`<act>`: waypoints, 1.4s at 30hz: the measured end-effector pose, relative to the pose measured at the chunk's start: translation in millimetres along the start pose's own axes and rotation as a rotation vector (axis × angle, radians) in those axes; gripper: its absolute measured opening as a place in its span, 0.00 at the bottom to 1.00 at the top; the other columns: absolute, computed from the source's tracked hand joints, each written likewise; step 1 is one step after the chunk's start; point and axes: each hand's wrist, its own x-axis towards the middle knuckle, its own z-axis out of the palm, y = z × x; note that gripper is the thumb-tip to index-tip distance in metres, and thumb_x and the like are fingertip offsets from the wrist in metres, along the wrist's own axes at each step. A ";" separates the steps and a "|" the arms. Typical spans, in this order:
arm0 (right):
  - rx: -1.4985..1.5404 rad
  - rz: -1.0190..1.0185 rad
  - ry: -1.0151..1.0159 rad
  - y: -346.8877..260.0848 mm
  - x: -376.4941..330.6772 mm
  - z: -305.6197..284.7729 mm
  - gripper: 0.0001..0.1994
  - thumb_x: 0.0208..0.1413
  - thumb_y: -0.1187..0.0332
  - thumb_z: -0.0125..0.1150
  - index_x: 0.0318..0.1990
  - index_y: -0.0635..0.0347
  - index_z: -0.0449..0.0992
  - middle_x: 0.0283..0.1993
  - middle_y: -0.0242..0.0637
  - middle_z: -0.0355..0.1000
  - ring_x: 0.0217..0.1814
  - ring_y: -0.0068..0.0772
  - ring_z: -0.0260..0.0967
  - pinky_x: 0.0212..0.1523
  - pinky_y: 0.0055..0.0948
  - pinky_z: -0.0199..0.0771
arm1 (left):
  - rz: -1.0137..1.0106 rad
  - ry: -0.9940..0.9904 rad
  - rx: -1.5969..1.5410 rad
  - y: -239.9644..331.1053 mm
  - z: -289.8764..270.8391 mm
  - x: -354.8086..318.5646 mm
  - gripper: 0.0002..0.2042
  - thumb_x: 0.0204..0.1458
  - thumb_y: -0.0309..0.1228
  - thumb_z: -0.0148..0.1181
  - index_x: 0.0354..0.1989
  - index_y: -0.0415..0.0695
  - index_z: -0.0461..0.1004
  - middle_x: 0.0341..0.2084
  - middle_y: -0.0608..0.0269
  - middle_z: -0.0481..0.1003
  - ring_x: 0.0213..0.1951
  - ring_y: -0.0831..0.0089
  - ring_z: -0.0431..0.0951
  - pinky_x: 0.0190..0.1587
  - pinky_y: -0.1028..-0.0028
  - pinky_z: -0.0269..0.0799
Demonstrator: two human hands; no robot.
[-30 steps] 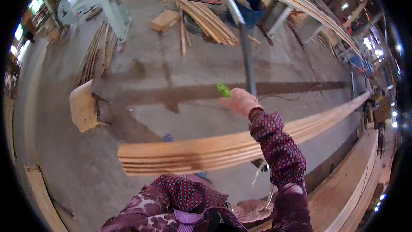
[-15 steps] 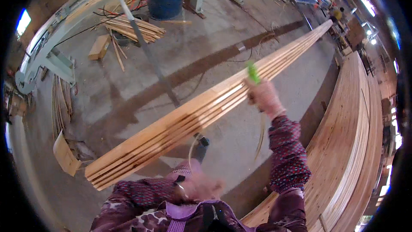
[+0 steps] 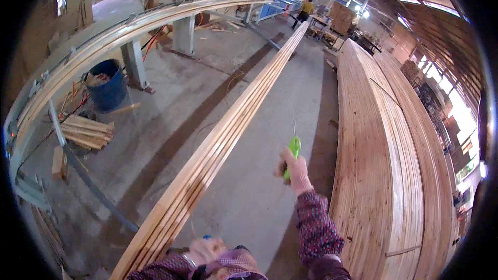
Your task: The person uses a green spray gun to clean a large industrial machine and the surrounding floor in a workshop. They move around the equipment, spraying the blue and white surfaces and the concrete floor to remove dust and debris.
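My right hand (image 3: 294, 170) is raised in front of me, closed around a green-handled tool (image 3: 293, 148) with a thin metal tip pointing up. It hovers between a long bundle of narrow wooden strips (image 3: 228, 129) on the left and a wide stack of long planks (image 3: 381, 140) on the right. My left hand (image 3: 203, 250) is blurred at the bottom edge, close to my chest, beside the near end of the strip bundle; something small and blue shows just above it, and I cannot tell whether the hand holds anything. Both sleeves are dark red and patterned.
A blue barrel (image 3: 106, 84) stands at the left by a grey steel post (image 3: 134, 62). Short offcuts (image 3: 85, 132) lie on the concrete floor near a long curved machine rail (image 3: 119, 36). A person in a yellow top (image 3: 306, 9) stands far back.
The view has swung along the length of the strips. My right hand with the green tool now sits lower and to the right of the bundle instead of over it.
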 end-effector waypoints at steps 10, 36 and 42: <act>0.762 0.676 0.138 232.1 61.9 -207.2 0.17 0.61 0.55 0.51 0.38 0.62 0.64 0.31 0.46 0.66 0.33 0.47 0.66 0.37 0.57 0.71 | 0.238 0.177 0.056 81.1 48.6 123.7 0.17 0.48 0.53 0.55 0.45 0.63 0.76 0.11 0.61 0.70 0.14 0.58 0.72 0.17 0.62 0.65; 0.266 0.662 -0.138 51.1 465.3 -237.3 0.19 0.58 0.52 0.52 0.38 0.62 0.73 0.24 0.28 0.65 0.21 0.25 0.64 0.26 0.33 0.74 | 0.565 0.752 -0.046 303.9 -193.9 650.7 0.20 0.45 0.32 0.63 0.47 0.45 0.68 0.40 0.60 0.73 0.47 0.54 0.72 0.60 0.51 0.57; 0.507 0.636 -0.146 27.9 561.4 -267.8 0.16 0.60 0.54 0.52 0.34 0.60 0.72 0.22 0.29 0.68 0.20 0.25 0.67 0.22 0.29 0.72 | 0.660 0.638 0.083 346.8 -242.2 770.6 0.22 0.46 0.38 0.62 0.50 0.45 0.68 0.42 0.56 0.73 0.50 0.54 0.70 0.60 0.52 0.57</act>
